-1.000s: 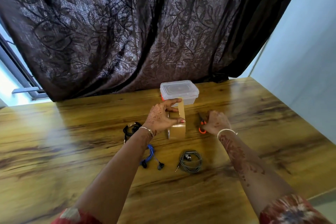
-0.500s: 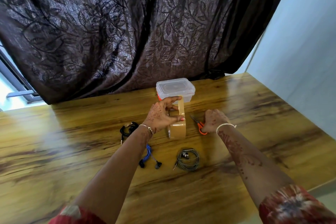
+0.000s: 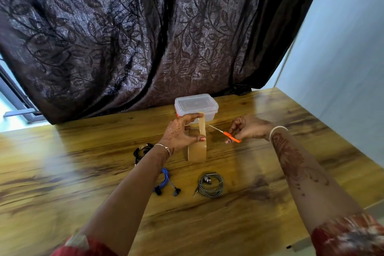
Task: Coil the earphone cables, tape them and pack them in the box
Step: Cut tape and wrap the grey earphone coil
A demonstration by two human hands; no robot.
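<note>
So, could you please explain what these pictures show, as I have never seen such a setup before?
There is no machine here: a person works with two bare hands, filmed by one wide-angle camera worn on the head, looking forward and down. The left hand holds a brown packing tape roll on edge on the wooden table, with a strip pulled upward. The right hand holds small orange-handled scissors, blades pointing toward that strip. Nearer the person lie three earphone sets: black earphones and blue earphones, both partly hidden by the left forearm, and coiled grey earphones. A clear plastic box, lid on, stands at the back before a dark curtain.
</note>
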